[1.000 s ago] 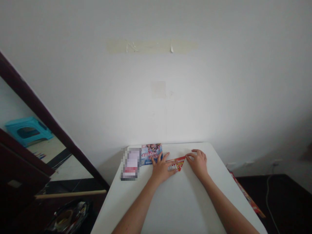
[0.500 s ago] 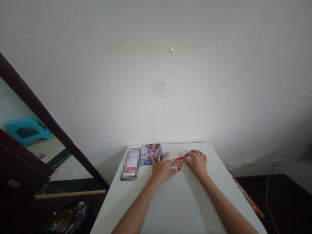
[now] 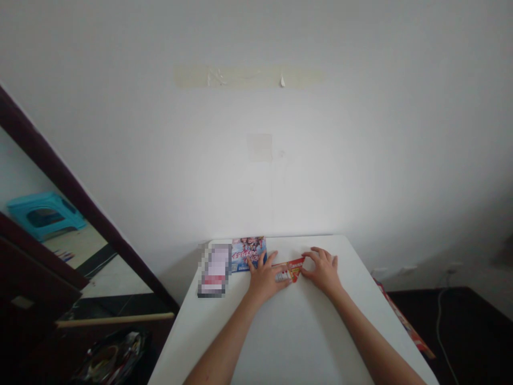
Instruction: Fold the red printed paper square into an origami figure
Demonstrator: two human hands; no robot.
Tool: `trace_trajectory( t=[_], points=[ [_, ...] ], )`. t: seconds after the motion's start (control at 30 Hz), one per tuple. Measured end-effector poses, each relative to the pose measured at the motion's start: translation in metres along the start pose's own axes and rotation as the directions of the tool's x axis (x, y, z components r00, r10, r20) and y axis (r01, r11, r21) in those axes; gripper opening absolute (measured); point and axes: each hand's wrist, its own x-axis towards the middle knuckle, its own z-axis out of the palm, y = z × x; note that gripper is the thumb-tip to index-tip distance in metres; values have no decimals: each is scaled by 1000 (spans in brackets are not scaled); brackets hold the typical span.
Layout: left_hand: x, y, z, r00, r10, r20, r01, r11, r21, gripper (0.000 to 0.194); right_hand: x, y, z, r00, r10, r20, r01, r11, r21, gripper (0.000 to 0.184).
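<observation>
On the white table lies a folded strip of printed paper, red and yellow at its pointed right end. My left hand rests flat on its left part with the fingers spread, covering some of it. The fingertips of that hand also reach onto the blue printed leaflet behind. At the paper's right end, my right hand has thumb and forefinger parted in a curve, both tips at the slanted edge. Its other fingers are loosely spread. Whether the thumb presses on the paper, I cannot tell.
A blurred-out phone-like object lies at the table's left side. The wall stands directly behind the table. To the left are a doorway with a blue stool and a bin; a cable hangs on the right.
My right hand has shifted slightly left. Its thumb and forefinger, together at the paper's tip before, have parted, with the thumb lower along the edge. My left hand has stayed put.
</observation>
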Motion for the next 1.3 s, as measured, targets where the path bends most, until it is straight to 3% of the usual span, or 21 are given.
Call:
trace_trajectory(
  t=[0.37,1.3],
  points=[
    [1,-1,-2,999,-8,34,8,1000,-12,49,-6,-3,-4,997,-63,51,64,998,-21,47],
    [0,-1,-3,999,-8,46,8,1000,-13,47,-15,1,1,981,-188,42,189,982,-30,61]
  ],
)
